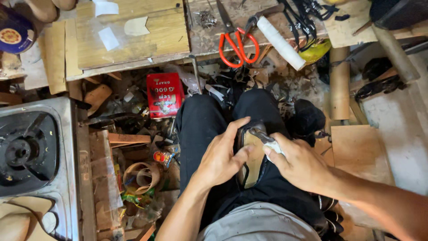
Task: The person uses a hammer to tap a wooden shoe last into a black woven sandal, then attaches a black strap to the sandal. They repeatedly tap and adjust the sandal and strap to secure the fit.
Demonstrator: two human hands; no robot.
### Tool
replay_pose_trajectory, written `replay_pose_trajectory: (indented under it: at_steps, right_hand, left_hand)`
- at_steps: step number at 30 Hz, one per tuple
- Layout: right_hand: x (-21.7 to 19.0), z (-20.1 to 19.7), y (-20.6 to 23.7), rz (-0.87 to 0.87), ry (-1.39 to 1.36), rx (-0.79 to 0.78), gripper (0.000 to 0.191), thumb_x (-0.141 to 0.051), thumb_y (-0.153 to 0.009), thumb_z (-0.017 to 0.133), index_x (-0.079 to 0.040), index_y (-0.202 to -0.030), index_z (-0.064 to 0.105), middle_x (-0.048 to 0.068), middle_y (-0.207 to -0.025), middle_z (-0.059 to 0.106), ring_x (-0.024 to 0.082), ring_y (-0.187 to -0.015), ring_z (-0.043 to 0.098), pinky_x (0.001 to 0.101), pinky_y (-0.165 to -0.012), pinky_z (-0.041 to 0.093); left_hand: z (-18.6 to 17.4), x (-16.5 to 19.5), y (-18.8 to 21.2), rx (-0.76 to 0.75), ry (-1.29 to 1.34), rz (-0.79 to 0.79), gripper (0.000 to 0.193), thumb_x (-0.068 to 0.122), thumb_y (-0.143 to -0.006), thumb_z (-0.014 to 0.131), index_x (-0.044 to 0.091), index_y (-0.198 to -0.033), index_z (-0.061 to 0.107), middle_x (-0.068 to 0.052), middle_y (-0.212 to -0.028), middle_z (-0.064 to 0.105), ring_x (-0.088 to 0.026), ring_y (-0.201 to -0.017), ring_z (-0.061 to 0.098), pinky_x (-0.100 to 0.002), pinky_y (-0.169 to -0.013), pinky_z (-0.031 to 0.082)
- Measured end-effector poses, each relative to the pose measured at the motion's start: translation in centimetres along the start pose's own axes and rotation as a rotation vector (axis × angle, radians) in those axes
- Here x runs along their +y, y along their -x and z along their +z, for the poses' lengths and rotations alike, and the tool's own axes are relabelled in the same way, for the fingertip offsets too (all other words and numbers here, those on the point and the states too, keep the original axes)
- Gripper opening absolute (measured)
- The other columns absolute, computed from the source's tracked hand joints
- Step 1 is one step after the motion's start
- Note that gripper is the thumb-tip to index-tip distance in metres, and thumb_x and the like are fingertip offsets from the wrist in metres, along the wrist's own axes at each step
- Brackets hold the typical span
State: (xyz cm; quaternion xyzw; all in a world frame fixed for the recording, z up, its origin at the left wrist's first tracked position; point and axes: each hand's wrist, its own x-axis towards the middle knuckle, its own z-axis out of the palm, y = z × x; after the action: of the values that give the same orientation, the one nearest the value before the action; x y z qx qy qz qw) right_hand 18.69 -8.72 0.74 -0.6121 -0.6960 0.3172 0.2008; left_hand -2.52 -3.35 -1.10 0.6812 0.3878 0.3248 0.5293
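Steady, keep your left hand (pixel 220 156) clamped on the sole (pixel 252 156) at frame centre while your right fingers (pixel 273 154) pinch the cloth (pixel 277 146) flat.

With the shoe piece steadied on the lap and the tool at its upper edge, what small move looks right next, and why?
Probably a short stroke of the tool down along the tan sole face. The right hand grips it through a white rag with its tip at the top edge, while the left hand braces the piece from the side, so it looks held ready.
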Motion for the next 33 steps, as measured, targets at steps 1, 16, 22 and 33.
replay_pose_trajectory:
  at_steps: [1, 16, 22, 33]
  right_hand:
    - [0.3, 0.9, 0.2, 0.025, 0.013, 0.039, 0.025, -0.027, -0.096, 0.06, -0.003, -0.105, 0.059, 0.02, -0.065, 0.068, 0.038, -0.059, 0.069, 0.0474, -0.049, 0.05]
    - [-0.3, -1.9, 0.3, 0.198, -0.01, -0.283, 0.025, -0.031, -0.095, 0.058, -0.007, -0.099, 0.061, 0.018, -0.063, 0.063, 0.04, -0.058, 0.06, 0.0496, -0.057, 0.047]
    - [-1.3, -0.5, 0.2, 0.215, -0.023, -0.295, 0.026, -0.032, -0.096, 0.058, -0.006, -0.1, 0.06, 0.021, -0.063, 0.059, 0.04, -0.056, 0.055, 0.047, -0.057, 0.047]
    - [1.9, 3.2, 0.7, 0.214, -0.165, -0.138, 0.027, -0.031, -0.098, 0.057, -0.005, -0.092, 0.062, 0.01, -0.06, 0.066, 0.025, -0.047, 0.064, 0.038, -0.045, 0.049]
  left_hand:
    - [0.0, -0.1, 0.0, 0.004, 0.004, 0.013, 0.056, 0.014, -0.088, 0.071, 0.006, -0.14, 0.053, -0.012, -0.076, 0.067, -0.021, -0.057, 0.062, -0.034, -0.057, 0.049]
    - [-0.7, -1.6, -1.4, -0.182, 0.025, -0.093, 0.048, 0.012, -0.088, 0.072, 0.007, -0.134, 0.06, -0.002, -0.069, 0.061, -0.007, -0.059, 0.05, -0.029, -0.053, 0.042]
    - [-1.3, -2.3, -2.2, -0.076, 0.129, -0.139, 0.018, 0.014, -0.099, 0.065, 0.0, -0.108, 0.071, -0.003, -0.085, 0.072, -0.005, -0.078, 0.06, -0.027, -0.07, 0.052]
    - [-1.9, -0.6, -0.1, -0.052, -0.231, -0.099, 0.042, 0.01, -0.086, 0.069, 0.005, -0.128, 0.063, -0.017, -0.066, 0.061, -0.023, -0.051, 0.058, -0.038, -0.051, 0.044]
